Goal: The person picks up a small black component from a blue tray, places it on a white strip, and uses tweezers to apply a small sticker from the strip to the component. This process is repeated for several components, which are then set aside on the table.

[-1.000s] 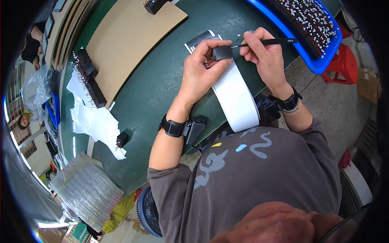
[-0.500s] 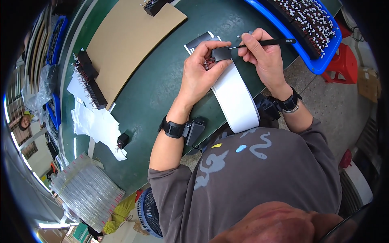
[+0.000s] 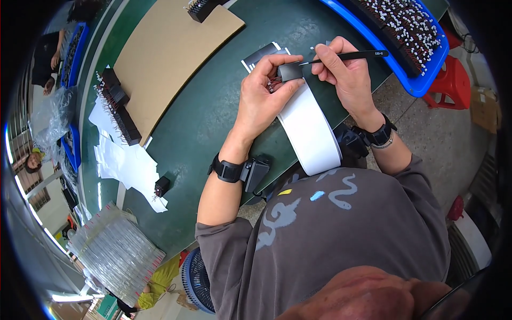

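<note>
Left hand (image 3: 261, 98) closed around a small black block-shaped part (image 3: 290, 71), pinched between thumb and fingers just above the green bench (image 3: 213, 106), with thin reddish pins showing under the fingers at the part's left side. Right hand (image 3: 344, 74) gripping black tweezers (image 3: 346, 55), held nearly level, tips touching the right face of the block. Beneath both hands, a long white strip (image 3: 309, 128) running from the part down toward the body and over the bench edge. Just beyond the left hand, a dark card with a white border (image 3: 260, 55) lying flat on the bench. Black watch on each wrist, and a small black device (image 3: 255, 173) strapped beside the left one. Farther left, a large sheet of brown cardboard (image 3: 165, 53) flat on the bench, with a dark pinned component (image 3: 200, 8) on its far end. Along the cardboard's left edge, a row of black pinned parts (image 3: 120, 114), then loose white paper sheets (image 3: 125, 162) with one single black part (image 3: 161, 185) resting on them. At lower left, a stack of clear plastic tubes (image 3: 114, 253). At upper right, well apart from the hands, a blue tray (image 3: 384, 50) filled with dark white-tipped parts. Red stool (image 3: 453, 82) on the floor beside it. Another person (image 3: 45, 58) at the far left rim.
</note>
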{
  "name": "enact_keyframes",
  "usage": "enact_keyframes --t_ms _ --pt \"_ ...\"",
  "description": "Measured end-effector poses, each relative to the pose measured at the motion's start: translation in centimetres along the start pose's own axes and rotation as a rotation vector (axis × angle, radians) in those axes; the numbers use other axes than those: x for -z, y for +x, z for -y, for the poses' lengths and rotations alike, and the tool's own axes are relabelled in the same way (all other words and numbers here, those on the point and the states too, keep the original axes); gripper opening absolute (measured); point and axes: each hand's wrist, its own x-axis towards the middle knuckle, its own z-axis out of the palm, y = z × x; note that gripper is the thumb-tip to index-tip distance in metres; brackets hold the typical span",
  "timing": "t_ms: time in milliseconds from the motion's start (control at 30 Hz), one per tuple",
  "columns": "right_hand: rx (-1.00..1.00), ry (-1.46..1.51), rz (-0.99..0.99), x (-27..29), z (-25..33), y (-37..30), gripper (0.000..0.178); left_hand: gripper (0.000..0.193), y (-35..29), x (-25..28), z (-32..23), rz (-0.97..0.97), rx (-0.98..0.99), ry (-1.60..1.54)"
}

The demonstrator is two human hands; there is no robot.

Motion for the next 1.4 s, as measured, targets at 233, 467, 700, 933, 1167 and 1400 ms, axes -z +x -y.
enact_keyframes --t_ms 233,467,700,933,1167,1400 --pt "-0.003 -0.001 -0.01 0.03 0.08 -0.01 0.021 0.037 -0.02 -0.18 -0.33 -0.002 0.003 -0.057" --pt "-0.012 0.003 -0.002 0.13 0.15 -0.01 0.021 0.036 -0.05 -0.16 -0.4 -0.004 -0.001 -0.058" --pt "-0.017 0.006 0.006 0.03 0.15 -0.01 0.021 0.036 -0.1 -0.1 -0.29 -0.007 -0.011 -0.056" --pt "-0.001 -0.014 -0.001 -0.04 0.04 0.1 0.021 0.036 0.0 0.05 -0.06 0.002 -0.003 0.007" --pt "0.023 -0.04 0.002 -0.07 -0.02 0.11 0.02 0.036 -0.09 -0.19 -0.28 -0.014 -0.009 -0.031" --pt "0.011 -0.044 -0.011 -0.12 0.0 0.08 0.02 0.037 -0.1 -0.06 -0.43 -0.014 0.006 -0.043"
